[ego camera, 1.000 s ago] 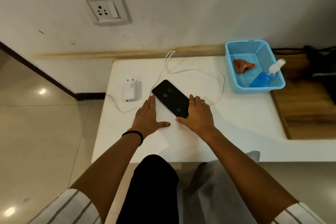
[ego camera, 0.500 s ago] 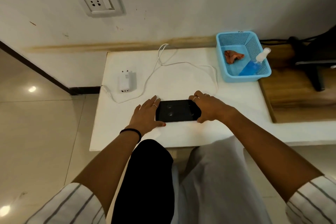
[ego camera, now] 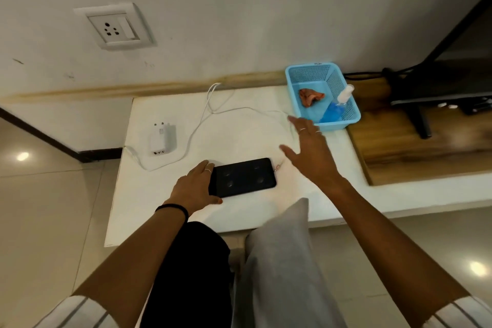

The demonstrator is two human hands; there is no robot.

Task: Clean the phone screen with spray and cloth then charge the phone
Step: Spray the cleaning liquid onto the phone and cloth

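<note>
A black phone (ego camera: 246, 176) lies flat and sideways on the white table (ego camera: 149, 205), screen up. My left hand (ego camera: 197, 187) grips its left end, thumb under the near edge and fingers over the far edge. My right hand (ego camera: 310, 153) hovers open above the table, fingers spread, between the phone and a blue basket (ego camera: 346, 122). In the basket lie a crumpled orange cloth (ego camera: 309, 95) and a spray bottle (ego camera: 336, 107) with blue liquid and a white top. A white charger (ego camera: 162, 138) with a long white cable (ego camera: 202, 117) rests at the table's left.
A wall socket (ego camera: 114, 26) sits on the wall above the table's left side. To the right is a wooden shelf (ego camera: 415, 152) with a dark stand (ego camera: 420, 114) and black cables. Tiled floor lies to the left. My knees are under the table's near edge.
The phone was turned from diagonal to sideways. My right hand has let go of its right end and moved up and right toward the basket. My left hand stays on the phone.
</note>
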